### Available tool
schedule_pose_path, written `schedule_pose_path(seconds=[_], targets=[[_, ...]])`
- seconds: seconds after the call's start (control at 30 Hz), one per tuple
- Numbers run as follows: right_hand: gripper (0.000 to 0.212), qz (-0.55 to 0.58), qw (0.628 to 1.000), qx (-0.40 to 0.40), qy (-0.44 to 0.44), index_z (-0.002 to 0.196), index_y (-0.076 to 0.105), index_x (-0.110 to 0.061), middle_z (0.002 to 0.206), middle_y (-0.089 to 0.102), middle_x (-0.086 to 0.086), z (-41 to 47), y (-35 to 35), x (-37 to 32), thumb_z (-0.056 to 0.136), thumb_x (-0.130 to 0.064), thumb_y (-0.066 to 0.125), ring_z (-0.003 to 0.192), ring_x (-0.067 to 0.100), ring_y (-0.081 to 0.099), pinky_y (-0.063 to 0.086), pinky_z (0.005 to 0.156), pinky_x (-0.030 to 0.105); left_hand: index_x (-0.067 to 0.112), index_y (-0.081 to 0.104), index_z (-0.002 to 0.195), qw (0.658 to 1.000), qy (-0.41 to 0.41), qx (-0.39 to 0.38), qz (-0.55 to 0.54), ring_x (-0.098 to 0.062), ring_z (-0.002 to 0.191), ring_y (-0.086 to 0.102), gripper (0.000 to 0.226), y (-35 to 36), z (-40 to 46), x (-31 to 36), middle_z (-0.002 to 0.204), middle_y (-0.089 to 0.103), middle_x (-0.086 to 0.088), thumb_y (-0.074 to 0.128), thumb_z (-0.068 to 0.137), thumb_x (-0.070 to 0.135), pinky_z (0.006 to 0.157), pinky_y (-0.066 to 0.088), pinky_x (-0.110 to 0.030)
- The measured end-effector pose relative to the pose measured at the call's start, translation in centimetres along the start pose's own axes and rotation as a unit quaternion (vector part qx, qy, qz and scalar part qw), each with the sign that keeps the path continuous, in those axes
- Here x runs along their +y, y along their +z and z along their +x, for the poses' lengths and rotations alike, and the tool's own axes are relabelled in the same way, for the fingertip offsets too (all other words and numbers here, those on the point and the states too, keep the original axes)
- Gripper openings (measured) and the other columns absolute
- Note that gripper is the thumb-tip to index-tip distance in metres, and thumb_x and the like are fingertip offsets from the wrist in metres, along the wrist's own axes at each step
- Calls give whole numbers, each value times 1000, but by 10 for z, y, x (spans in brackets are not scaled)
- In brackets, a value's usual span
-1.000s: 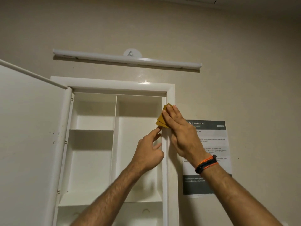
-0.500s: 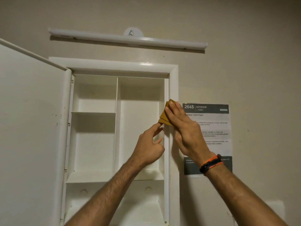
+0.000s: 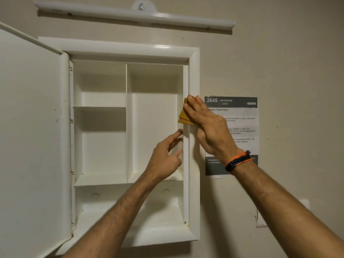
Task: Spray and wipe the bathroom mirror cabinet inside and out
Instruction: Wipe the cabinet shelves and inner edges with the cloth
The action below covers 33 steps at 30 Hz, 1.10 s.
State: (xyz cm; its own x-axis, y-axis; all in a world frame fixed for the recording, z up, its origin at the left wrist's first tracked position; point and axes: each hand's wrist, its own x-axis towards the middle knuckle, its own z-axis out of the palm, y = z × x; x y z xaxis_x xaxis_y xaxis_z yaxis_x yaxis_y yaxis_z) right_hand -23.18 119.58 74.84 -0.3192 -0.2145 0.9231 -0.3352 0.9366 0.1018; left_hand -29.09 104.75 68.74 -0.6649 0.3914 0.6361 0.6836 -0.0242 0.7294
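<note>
A beige bathroom wall (image 3: pixel 279 62) fills the background, and a white mirror cabinet (image 3: pixel 194 75) is set into it with its door (image 3: pixel 31 136) swung wide to the left, showing only the plain white inner face. Inside, a vertical divider (image 3: pixel 127 118) splits the upper part into two columns; the left column has a short shelf (image 3: pixel 99 108) partway down, and a wider shelf (image 3: pixel 104 180) runs below both columns above a lower open compartment.

On the cabinet's right frame, about halfway up, a folded yellow cloth (image 3: pixel 183 115) lies flat against the inner edge. The right hand (image 3: pixel 208 127) presses it there with straight fingers laid over it, the fingertips pointing up and to the left; only the cloth's left corners show past the fingers. An orange and dark band (image 3: pixel 238 161) circles that wrist. The left hand (image 3: pixel 165 155) is raised just below the cloth, inside the right column, fingers loosely spread and holding nothing, with its index fingertip at or very near the inner edge of the frame.

Just right of the cabinet, a printed paper notice (image 3: pixel 242 127) with a dark header reading "2645 BATHROOM" is stuck to the wall, partly behind the right hand and wrist. Above the cabinet a long white light bar (image 3: pixel 134 14) is mounted across the wall.
</note>
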Motion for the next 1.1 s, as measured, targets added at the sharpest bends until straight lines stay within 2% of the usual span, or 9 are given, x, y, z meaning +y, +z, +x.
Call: schedule_pose_path(seconds=[0.1, 0.37, 0.47, 0.63, 0.73, 0.9, 1.0, 1.1], targets=[[69, 1, 1000, 10, -1, 146, 42, -10, 156, 30, 1, -20, 12, -3, 82, 16, 44, 148, 17, 19, 12, 118, 14, 21, 42, 145, 1000, 0, 3, -9, -11, 137, 42, 86, 0, -2, -3, 146, 46, 9, 50, 73, -25, 108, 43, -41], [64, 49, 999, -8, 0, 145, 43, -7, 156, 33, 5, -97, 42, -9, 84, 12, 44, 149, 19, 20, 21, 121, 30, 24, 38, 149, 999, 5, -21, 26, -3, 136, 41, 92, 1, -20, -15, 149, 43, 11, 45, 71, -25, 108, 43, -32], [65, 41, 999, -17, 7, 145, 43, -8, 156, 33, 4, -109, 42, -12, 83, 10, 42, 149, 18, 21, 22, 120, 28, 24, 36, 150, 999, 1, -32, 33, -3, 136, 41, 94, 2, -27, -17, 150, 42, 10, 46, 70, -25, 108, 44, -36], [70, 14, 1000, -14, -5, 142, 48, -9, 153, 37, 3, -74, 23, -5, 75, 10, 41, 147, 18, 25, 18, 116, 13, 26, 38, 149, 999, -11, -41, 32, -9, 136, 42, 93, 2, -31, -18, 150, 43, 10, 47, 71, -23, 110, 41, -43], [71, 10, 1000, -3, -12, 141, 49, -8, 152, 39, 7, -59, 21, -3, 74, 14, 43, 146, 20, 25, 18, 117, 15, 26, 38, 147, 999, -20, -43, 26, -6, 133, 44, 90, 1, -32, -21, 149, 44, 10, 47, 71, -22, 109, 42, -45], [72, 22, 1000, -7, 2, 143, 46, -7, 154, 36, 6, -93, 37, -9, 76, 19, 48, 147, 23, 24, 22, 119, 23, 23, 41, 147, 998, -21, -56, 30, -6, 136, 43, 86, 0, -37, -30, 148, 46, 10, 46, 75, -23, 112, 39, -36], [72, 35, 999, -17, 2, 143, 46, -6, 154, 37, 7, -124, 47, -13, 75, 18, 46, 148, 23, 24, 20, 120, 24, 21, 39, 148, 997, -33, -63, 25, -7, 135, 44, 94, 0, -41, -34, 148, 45, 8, 40, 68, -28, 108, 42, -29], [72, 34, 999, -41, 8, 144, 45, -6, 155, 35, 6, -154, 55, -17, 75, 13, 43, 148, 21, 23, 22, 119, 24, 20, 39, 148, 997, -39, -59, 23, -6, 133, 45, 96, 2, -42, -35, 148, 46, 6, 37, 65, -29, 108, 42, -28]])
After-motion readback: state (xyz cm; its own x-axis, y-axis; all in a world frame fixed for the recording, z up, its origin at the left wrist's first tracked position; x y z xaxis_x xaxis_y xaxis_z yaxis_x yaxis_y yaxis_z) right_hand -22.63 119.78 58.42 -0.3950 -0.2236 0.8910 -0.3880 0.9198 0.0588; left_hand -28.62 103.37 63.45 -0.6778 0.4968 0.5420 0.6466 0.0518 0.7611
